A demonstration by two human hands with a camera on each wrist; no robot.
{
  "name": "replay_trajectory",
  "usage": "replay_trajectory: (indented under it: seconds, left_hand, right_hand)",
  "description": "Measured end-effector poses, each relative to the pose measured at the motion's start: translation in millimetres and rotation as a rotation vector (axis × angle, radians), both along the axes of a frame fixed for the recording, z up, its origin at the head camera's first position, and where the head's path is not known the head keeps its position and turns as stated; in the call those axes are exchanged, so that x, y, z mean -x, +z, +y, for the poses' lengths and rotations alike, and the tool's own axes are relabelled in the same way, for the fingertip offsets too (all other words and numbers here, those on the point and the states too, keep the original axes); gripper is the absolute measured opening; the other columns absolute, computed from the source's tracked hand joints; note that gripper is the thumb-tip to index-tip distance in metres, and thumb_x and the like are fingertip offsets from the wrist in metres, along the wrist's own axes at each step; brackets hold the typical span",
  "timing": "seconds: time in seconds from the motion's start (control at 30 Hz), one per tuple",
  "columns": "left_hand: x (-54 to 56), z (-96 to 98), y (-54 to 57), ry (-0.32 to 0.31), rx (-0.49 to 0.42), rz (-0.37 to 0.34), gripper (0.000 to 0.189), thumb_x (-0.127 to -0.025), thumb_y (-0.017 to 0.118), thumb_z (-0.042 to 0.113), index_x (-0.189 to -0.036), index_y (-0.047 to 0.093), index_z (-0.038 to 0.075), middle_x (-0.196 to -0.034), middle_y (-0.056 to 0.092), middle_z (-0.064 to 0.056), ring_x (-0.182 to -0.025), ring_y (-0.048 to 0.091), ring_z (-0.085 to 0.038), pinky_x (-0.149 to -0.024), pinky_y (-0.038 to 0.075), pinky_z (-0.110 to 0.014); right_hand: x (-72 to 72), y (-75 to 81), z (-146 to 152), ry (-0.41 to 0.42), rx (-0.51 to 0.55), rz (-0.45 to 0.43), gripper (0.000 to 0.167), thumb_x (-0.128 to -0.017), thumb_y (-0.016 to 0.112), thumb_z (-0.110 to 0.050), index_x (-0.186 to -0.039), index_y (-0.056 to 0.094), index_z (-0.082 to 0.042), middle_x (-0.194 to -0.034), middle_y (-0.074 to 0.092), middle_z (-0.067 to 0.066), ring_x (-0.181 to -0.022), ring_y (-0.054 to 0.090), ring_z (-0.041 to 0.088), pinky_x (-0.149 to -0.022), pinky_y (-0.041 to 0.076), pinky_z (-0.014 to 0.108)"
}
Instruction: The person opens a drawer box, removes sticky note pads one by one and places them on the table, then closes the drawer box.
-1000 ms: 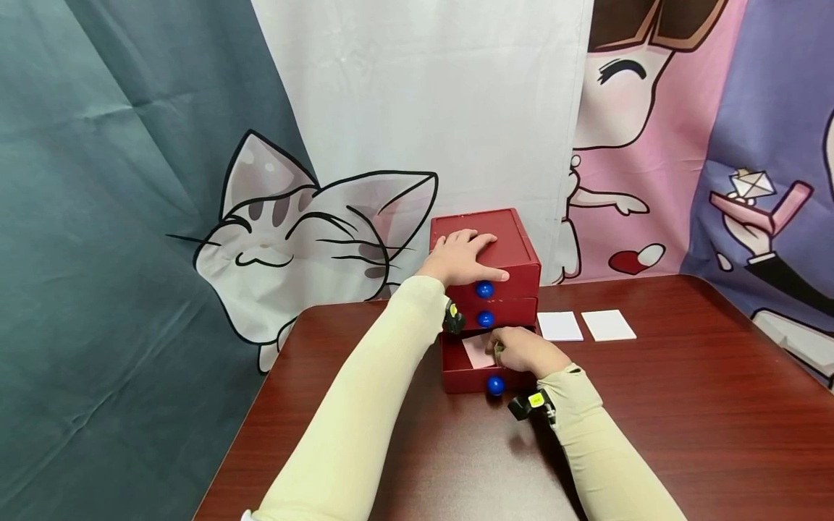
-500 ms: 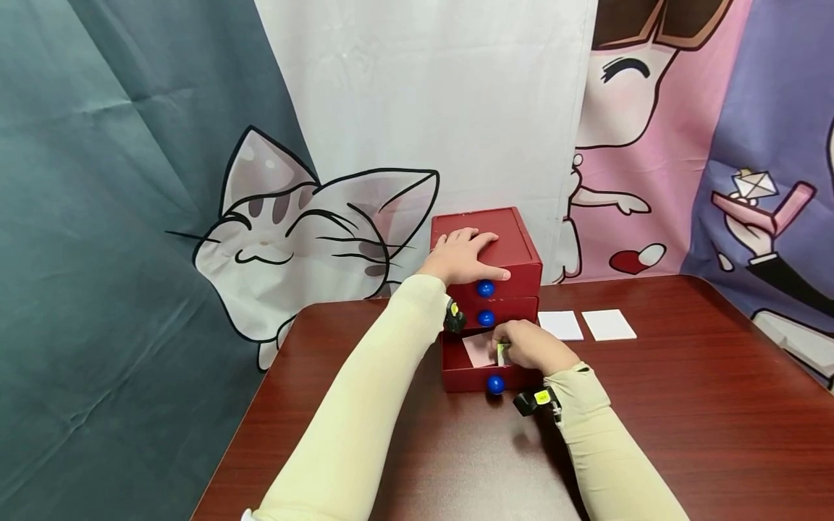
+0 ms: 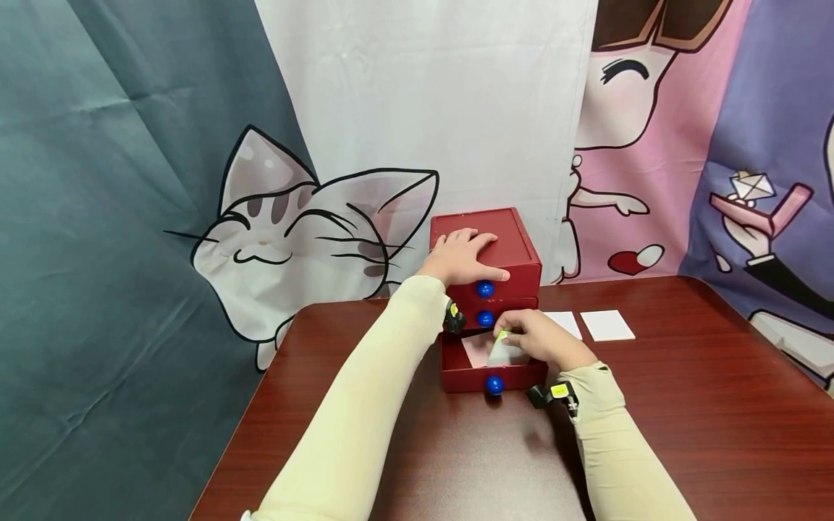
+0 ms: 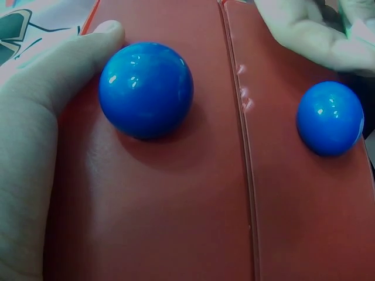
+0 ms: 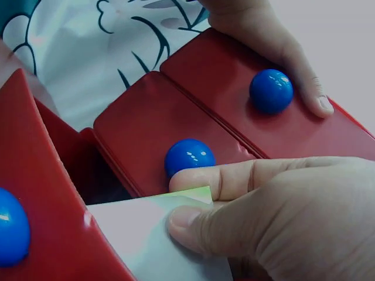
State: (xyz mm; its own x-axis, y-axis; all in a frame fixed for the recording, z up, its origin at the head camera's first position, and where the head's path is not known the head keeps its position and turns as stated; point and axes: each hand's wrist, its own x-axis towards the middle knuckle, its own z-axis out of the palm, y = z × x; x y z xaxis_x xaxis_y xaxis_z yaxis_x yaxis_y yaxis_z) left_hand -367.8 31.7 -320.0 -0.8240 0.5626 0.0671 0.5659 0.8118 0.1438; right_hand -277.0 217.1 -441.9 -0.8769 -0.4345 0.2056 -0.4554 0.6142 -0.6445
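A small red chest of drawers stands on the table, each drawer front bearing a round blue knob. Its bottom drawer is pulled out, and a flat pink sheet lies inside. My left hand rests spread on the chest's top, thumb over the front edge beside the upper knob. Over the open drawer, my right hand pinches a white card with a yellow-green corner between thumb and fingers. The card tilts up, its lower part still behind the drawer's front wall in the right wrist view.
Two white square cards lie side by side on the brown table, right of the chest. Behind the table hangs a cloth backdrop with cartoon figures, close to the chest's back.
My right hand has risen and shifted right, lifting the white card so that more of it shows above the drawer. The left hand stays put on the chest.
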Motion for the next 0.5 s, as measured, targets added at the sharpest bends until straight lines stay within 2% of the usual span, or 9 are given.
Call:
replay_trajectory:
  seconds: [0.27,0.5]
  left_hand:
    - [0.6,0.5,-1.4,0.007,0.017,0.011,0.088,-0.083,0.055,0.079,-0.157,0.034,0.036,-0.162,0.03,-0.003,-0.149,0.023,-0.021,-0.122,0.013,-0.053]
    - [0.8,0.1,-1.0,0.012,0.009,0.009,0.088,-0.083,0.056,0.078,-0.157,0.034,0.036,-0.161,0.03,-0.003,-0.149,0.024,-0.021,-0.123,0.013,-0.054]
  right_hand:
    - [-1.2,4.6,7,-0.034,0.067,0.057,0.008,-0.093,0.07,-0.003,-0.099,0.071,-0.009,-0.089,0.069,-0.002,-0.084,0.061,0.016,-0.073,0.05,0.033]
    - [-1.1,5.3,15,-0.08,0.135,-0.007,0.009,-0.093,0.068,-0.001,-0.101,0.069,-0.006,-0.092,0.069,0.003,-0.086,0.06,0.02,-0.07,0.05,0.033]
